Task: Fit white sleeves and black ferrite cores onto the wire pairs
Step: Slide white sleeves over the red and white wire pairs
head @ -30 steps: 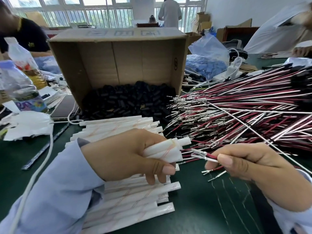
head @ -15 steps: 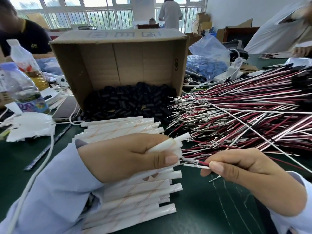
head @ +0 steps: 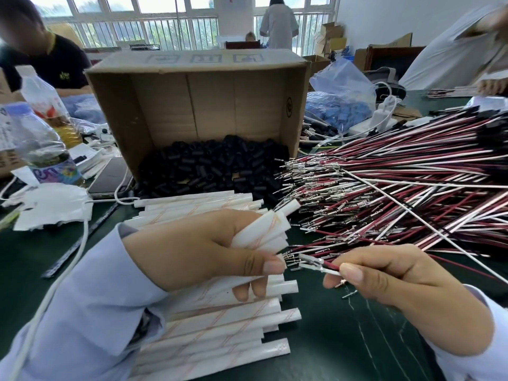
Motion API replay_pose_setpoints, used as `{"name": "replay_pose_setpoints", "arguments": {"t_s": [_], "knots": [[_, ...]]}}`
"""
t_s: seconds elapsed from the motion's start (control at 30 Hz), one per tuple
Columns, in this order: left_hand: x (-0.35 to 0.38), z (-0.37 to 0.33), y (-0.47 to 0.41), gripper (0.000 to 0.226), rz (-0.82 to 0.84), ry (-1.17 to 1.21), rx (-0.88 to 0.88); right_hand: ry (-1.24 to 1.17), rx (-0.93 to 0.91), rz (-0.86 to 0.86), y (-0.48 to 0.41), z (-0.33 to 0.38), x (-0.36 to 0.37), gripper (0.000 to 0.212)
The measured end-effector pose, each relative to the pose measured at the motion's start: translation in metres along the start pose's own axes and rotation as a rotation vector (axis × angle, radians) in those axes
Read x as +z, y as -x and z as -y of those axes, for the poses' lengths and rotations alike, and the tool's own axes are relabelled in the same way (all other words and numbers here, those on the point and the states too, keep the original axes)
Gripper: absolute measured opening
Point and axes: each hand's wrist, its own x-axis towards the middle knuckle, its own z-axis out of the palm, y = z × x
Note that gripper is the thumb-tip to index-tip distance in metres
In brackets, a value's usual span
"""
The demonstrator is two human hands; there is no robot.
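Note:
My left hand (head: 200,251) grips a small bunch of white sleeves (head: 264,232), their open ends pointing right. My right hand (head: 395,281) pinches a red-and-white wire pair (head: 319,264) just behind its metal terminals, whose tips sit right at my left thumb and the lowest sleeve end. Under my left hand lies a stack of white sleeves (head: 220,334). A big fan of red, white and black wire pairs (head: 398,188) spreads across the right. Black ferrite cores (head: 209,169) fill the bottom of a tipped cardboard box (head: 198,86).
Plastic bottles (head: 44,144) and crumpled white wrapping (head: 52,204) stand at the left, with a phone (head: 110,177) and white cable beside the box. Blue plastic bags (head: 338,103) sit behind the wires. Other people work at the far left, back and right. Loose terminals lie on the green mat (head: 330,339).
My right hand has brought the wire pair's terminals left, up to the sleeve ends in my left hand. My left hand has shifted slightly lower with its sleeves.

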Motion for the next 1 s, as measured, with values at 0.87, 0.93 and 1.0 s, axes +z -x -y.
{"name": "replay_pose_setpoints", "arguments": {"t_s": [0.87,0.93,1.0], "knots": [[-0.001,0.000,0.000,0.033,-0.204,-0.092,-0.001,0.280,-0.280,-0.144,0.004,-0.003,0.021,0.022],[-0.002,-0.001,0.002,0.031,-0.156,-0.076,0.017,0.217,-0.260,-0.125,0.005,-0.003,0.019,0.021],[-0.001,-0.003,0.004,0.026,-0.105,-0.049,0.040,0.146,-0.248,-0.108,0.006,-0.002,0.017,0.020]]}}
